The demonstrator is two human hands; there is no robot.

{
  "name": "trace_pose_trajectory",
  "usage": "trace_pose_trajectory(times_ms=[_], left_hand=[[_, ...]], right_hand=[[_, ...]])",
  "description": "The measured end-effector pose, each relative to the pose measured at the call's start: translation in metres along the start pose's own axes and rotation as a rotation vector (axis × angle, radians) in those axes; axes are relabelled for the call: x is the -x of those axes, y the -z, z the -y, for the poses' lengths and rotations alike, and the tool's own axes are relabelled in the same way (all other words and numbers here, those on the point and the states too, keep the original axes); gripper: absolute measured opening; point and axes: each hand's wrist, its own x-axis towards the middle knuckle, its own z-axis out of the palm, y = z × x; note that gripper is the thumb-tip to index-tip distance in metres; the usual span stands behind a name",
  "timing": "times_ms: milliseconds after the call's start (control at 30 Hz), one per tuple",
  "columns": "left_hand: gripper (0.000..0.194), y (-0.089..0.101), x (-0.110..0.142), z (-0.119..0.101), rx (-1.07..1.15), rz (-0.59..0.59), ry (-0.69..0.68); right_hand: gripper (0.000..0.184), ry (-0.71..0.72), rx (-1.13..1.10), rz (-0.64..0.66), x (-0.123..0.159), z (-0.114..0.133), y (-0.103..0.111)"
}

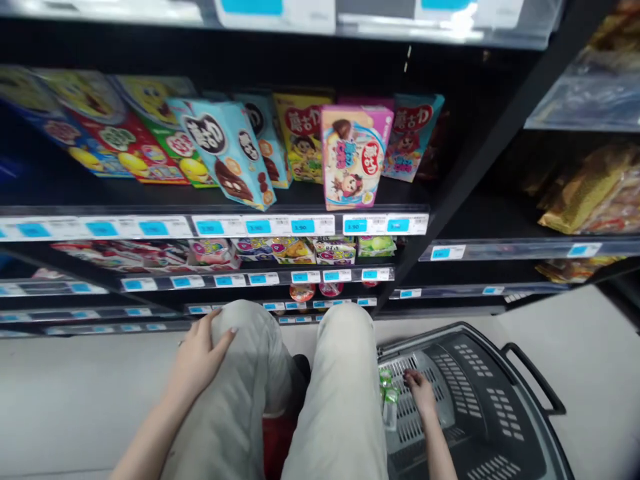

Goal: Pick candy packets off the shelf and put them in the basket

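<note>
Bracing, perhaps, the left hand lies spread over a knee; beside the right hand, grip unclear, sit packs in the basket.

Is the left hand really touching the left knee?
Touching. The head view shows it: the left hand rests over the side of the left knee, with no gap between them.

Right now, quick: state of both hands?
Left hand: open, resting on the left knee.
Right hand: inside the basket, nothing visibly held; open or closed, can't tell.
</note>
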Motion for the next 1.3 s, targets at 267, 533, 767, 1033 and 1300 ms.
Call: trace_pose_trajectory(times_ms=[267,533,767,1033,1300], left_hand=[[0.056,-0.007,0.0,0.01,0.061,-0.011,-0.047],[0.053,0.001,0.007,0.014,0.168,0.022,0.004],[0.051,0.001,0.007,0.015,0.189,-0.02,-0.008],[0.05,0.003,0.008,0.013,0.178,-0.002,0.006],[0.047,0.006,0.009,0.013,0.215,-0.077,-0.001]], right_hand=[[0.032,0.49,-0.123,0.179,0.021,0.223,0.0],[0.041,0.604,0.386,-0.35,-0.083,0.348,-0.025],[0.036,0.633,0.597,-0.312,-0.115,0.36,-0.036],[0.039,0.6,0.651,-0.535,-0.09,0.354,-0.034],[0.032,0.678,0.473,-0.855,-0.024,0.32,-0.036]])
